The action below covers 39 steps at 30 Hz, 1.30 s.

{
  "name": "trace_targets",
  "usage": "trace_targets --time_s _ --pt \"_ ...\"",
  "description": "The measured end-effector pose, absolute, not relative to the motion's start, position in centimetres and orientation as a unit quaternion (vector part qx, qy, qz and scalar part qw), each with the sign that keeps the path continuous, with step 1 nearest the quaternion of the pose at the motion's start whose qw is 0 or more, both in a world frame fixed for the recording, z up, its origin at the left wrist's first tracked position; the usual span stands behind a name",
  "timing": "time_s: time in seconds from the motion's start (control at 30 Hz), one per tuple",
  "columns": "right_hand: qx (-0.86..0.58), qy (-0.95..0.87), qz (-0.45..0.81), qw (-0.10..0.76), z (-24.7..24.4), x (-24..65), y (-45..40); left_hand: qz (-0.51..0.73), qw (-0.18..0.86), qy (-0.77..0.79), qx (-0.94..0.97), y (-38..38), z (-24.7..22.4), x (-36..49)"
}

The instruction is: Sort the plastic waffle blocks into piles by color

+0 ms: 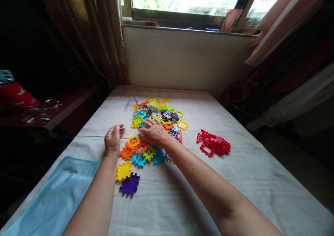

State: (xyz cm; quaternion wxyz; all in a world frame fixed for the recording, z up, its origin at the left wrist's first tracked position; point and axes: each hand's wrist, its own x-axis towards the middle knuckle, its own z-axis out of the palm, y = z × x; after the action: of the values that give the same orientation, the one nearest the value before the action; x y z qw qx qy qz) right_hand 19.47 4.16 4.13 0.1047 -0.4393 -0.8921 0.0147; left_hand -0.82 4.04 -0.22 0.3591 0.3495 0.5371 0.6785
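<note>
A heap of colourful interlocking plastic tiles (150, 152) with notched edges, some solid and some with window-like openings, lies on the cloth-covered surface. My right hand (153, 133) rests palm down across the middle of the heap, its fingers spread; tiles underneath it are hidden. Just left of the heap stands my left hand (113, 139), fingers loosely curved and apart, with nothing visible in it. Nearest me are a yellow tile (123, 171) and a dark purple tile (129, 185). Set apart on the right is a pile of red tiles (217, 144).
A light blue cloth (62, 190) covers the front left corner of the white sheet (235, 190). Beyond the far edge rise a wall (182, 58) and window. At left, a dark side table (65, 109) holds glasses (50, 104) and a red item (18, 95). Clothes (292, 23) hang at right.
</note>
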Motion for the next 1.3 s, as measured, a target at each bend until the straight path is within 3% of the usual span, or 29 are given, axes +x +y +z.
trace_targets --time_s 0.1,0.43,0.63,0.8,0.97,1.3 --pt "-0.486 -0.868 0.012 0.101 3.7 20.3 5.4 0.675 0.355 0.536 0.361 4.1 -0.3 -1.0" --pt "-0.651 -0.699 0.037 0.294 1.6 27.8 6.4 0.64 0.34 0.559 0.402 3.8 -0.5 -1.0" --pt "-0.668 -0.659 0.016 0.344 2.2 27.3 6.3 0.64 0.338 0.566 0.394 3.6 -0.4 -0.8" --pt "-0.542 -0.797 0.037 0.262 2.7 21.3 5.0 0.637 0.332 0.57 0.398 3.6 -0.3 -0.8" --pt "-0.529 -0.831 0.06 0.162 2.2 18.2 5.0 0.639 0.343 0.566 0.393 3.6 -0.3 -0.9" --pt "-0.491 -0.859 0.06 0.132 2.4 17.9 5.2 0.633 0.336 0.569 0.403 3.6 -0.3 -0.8"
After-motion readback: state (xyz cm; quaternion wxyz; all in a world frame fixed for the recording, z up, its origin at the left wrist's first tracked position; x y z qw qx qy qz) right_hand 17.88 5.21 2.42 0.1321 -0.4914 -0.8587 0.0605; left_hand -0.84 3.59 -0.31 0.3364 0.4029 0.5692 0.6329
